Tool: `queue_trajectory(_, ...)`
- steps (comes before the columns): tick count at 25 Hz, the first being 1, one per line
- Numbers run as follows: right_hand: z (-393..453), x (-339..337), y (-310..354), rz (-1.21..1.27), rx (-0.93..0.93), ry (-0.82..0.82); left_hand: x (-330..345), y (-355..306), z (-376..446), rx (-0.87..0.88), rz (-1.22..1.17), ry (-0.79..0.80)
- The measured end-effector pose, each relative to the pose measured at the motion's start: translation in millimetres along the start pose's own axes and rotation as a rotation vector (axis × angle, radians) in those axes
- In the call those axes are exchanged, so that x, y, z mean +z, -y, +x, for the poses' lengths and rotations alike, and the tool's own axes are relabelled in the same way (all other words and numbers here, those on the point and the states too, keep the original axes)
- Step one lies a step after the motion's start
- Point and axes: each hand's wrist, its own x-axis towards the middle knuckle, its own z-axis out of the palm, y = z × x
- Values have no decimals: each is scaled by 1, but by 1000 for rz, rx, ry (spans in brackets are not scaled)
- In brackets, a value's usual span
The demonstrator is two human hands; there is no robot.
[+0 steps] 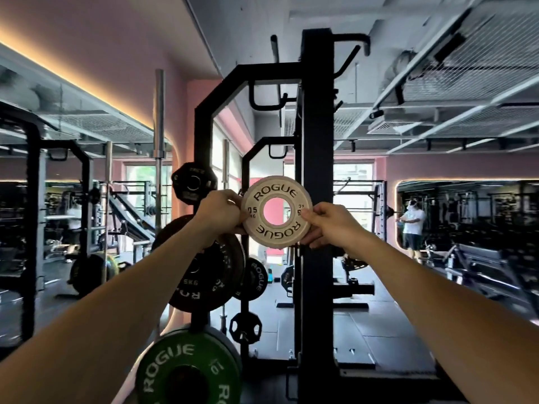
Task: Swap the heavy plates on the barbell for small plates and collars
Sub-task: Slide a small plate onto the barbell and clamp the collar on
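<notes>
Nearest, at the bottom left, a green 10 kg Rogue bumper plate [186,371] hung on the side of the black power rack [316,199]. Above it sat a large black bumper plate [204,272] marked 5 KG, a smaller black Rogue plate [256,278] to its right, and, lower down, a small black change plate [245,328].

Both arms reached forward at head height. The left hand [218,212] pinched the left edge of a small white Rogue 0.5 kg plate [277,211], thumb on its face and fingers curled behind. The right hand [329,221] pinched the right edge the same way. The plate was held upright in the air, just in front of the rack's upright, which stood behind its right half.

Higher on the rack's left side hung another black plate [194,182], with bare barbells [159,118] stored upright beside it.

The floor was dark grey rubber matting [364,330]. Farther off stood more racks and benches, pink walls, windows, an open mesh ceiling, and a person in a white shirt [412,225] at the far right.
</notes>
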Motion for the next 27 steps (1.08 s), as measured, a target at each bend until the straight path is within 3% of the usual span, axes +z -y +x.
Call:
queue_trajectory(13,-93,-229,-74,-87,112,-64,223,-82,-79,-69,-108,184)
queue_trajectory(19,-90,-259,-111,-43,152,-74,270,-85,-81,-104,-49,210)
queue_trajectory(27,-44,-255,-174,-51,229,-64,314,-30,-38,-147,-15,246)
